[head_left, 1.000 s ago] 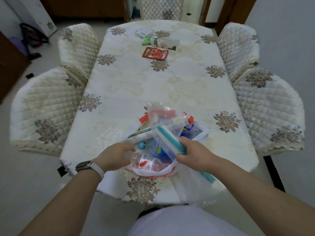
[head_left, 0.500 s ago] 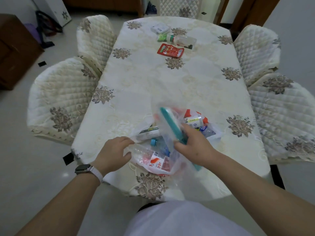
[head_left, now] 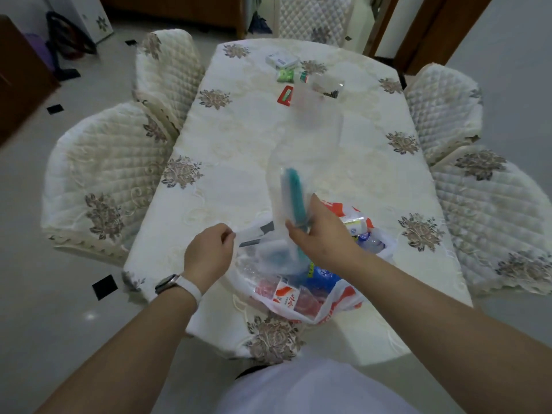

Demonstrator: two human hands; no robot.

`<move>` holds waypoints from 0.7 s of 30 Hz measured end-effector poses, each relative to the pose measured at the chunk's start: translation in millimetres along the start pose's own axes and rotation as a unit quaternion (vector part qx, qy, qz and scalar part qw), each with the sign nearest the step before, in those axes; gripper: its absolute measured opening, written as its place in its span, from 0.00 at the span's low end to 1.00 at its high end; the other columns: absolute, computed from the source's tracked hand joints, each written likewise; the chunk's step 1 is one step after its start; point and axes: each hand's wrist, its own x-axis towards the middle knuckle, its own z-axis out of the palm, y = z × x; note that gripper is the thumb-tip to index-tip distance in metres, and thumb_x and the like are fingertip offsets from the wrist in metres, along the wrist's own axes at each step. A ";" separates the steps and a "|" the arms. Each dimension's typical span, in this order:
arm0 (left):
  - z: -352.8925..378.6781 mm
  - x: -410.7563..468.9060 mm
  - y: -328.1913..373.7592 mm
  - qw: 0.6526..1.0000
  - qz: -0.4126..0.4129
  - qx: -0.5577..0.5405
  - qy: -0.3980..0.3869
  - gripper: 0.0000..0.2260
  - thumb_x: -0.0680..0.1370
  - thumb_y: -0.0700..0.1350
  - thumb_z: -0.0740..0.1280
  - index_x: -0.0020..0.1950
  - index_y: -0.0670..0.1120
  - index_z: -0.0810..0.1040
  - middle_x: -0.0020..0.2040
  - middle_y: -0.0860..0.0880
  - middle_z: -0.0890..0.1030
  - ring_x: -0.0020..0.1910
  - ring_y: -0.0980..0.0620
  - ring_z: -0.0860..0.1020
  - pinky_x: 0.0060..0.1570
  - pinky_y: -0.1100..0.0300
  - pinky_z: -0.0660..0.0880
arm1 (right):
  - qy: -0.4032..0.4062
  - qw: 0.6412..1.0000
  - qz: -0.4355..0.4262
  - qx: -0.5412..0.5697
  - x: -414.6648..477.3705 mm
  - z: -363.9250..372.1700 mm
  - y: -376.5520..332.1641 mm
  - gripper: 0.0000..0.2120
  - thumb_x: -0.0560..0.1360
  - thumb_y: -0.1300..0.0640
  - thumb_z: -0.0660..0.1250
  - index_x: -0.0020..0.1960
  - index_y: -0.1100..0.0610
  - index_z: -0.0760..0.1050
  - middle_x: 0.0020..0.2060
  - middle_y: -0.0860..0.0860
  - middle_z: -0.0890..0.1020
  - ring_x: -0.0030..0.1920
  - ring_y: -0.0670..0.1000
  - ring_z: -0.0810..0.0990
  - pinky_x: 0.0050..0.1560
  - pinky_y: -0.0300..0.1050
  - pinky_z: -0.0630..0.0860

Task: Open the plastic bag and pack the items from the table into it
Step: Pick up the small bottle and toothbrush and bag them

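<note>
The right hand (head_left: 324, 237) has its grip round a teal-edged clear pack (head_left: 294, 192), upright over the plastic bag (head_left: 343, 297). At the bag's nine o'clock, the left hand (head_left: 209, 252) pinches its rim.

Oval worktop (head_left: 373, 162) under cream cloth (head_left: 239, 130) embroidered with brown flowers; five quilted cream chairs (head_left: 104, 180) around it. Pale grey floor (head_left: 35, 309) with small black insets (head_left: 104, 286). Dark wooden cabinet (head_left: 18, 85) left, wooden door frame (head_left: 442, 31) far right.

Quilted chairs (head_left: 98, 186) flanked the counter (head_left: 254, 138), two on each side. Black squares (head_left: 104, 286) dotted the pale floor (head_left: 44, 309) left, near a wooden cabinet (head_left: 18, 91).
</note>
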 end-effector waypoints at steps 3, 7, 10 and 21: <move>-9.7 3.6 -8.9 0.996 -0.027 -0.080 0.018 0.07 0.81 0.47 0.64 0.44 0.48 0.78 0.38 0.54 0.79 0.40 0.50 0.76 0.39 0.57 0.70 | 0.005 0.998 -0.018 -0.062 6.5 -3.2 -5.3 0.10 0.75 0.53 0.66 0.53 0.50 0.66 0.43 0.49 0.76 0.42 0.52 0.77 0.42 0.51 0.77; -20.6 5.7 -16.0 0.987 -0.033 -0.155 0.018 0.07 0.80 0.46 0.65 0.42 0.49 0.78 0.37 0.54 0.80 0.39 0.53 0.78 0.38 0.58 0.70 | -0.021 0.971 -0.081 -0.223 18.8 -11.7 -11.8 0.14 0.73 0.54 0.66 0.58 0.50 0.69 0.43 0.47 0.74 0.43 0.53 0.75 0.39 0.47 0.72; -24.9 10.9 -18.8 0.979 -0.041 -0.198 0.005 0.08 0.80 0.46 0.66 0.41 0.51 0.77 0.38 0.52 0.80 0.39 0.50 0.79 0.38 0.57 0.73 | -0.115 0.935 -0.071 -0.328 21.0 -0.7 11.1 0.15 0.74 0.54 0.65 0.60 0.48 0.68 0.45 0.45 0.72 0.44 0.52 0.76 0.35 0.44 0.68; -22.2 4.3 -13.8 0.971 0.000 -0.240 0.021 0.06 0.79 0.45 0.67 0.42 0.50 0.75 0.39 0.50 0.78 0.37 0.52 0.76 0.40 0.56 0.73 | -0.108 0.899 -0.051 -0.421 16.2 59.3 63.8 0.15 0.77 0.39 0.62 0.55 0.50 0.73 0.49 0.49 0.77 0.48 0.51 0.75 0.51 0.49 0.72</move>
